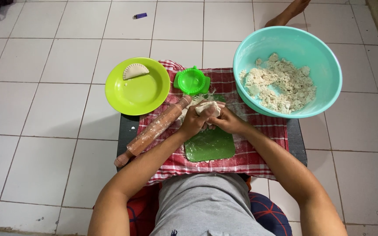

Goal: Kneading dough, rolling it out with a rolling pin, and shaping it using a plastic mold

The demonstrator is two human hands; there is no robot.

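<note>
My left hand [193, 121] and my right hand [227, 122] meet over a green cutting board [211, 146], both closed around a lump of pale dough [209, 107]. The board lies on a red checked cloth [259, 153] covering a small dark table [297, 142]. A floured wooden rolling pin [154, 130] lies diagonally just left of my left hand. A small green round dumpling press [191, 81] sits beyond the hands.
A teal bowl [329, 57] with crumbly dough stands at the right. A lime plate [143, 94] holding one folded half-moon pastry [135, 70] is at the left. A purple lighter [140, 15] lies on the white tiled floor; someone's foot [287, 13] shows at the top.
</note>
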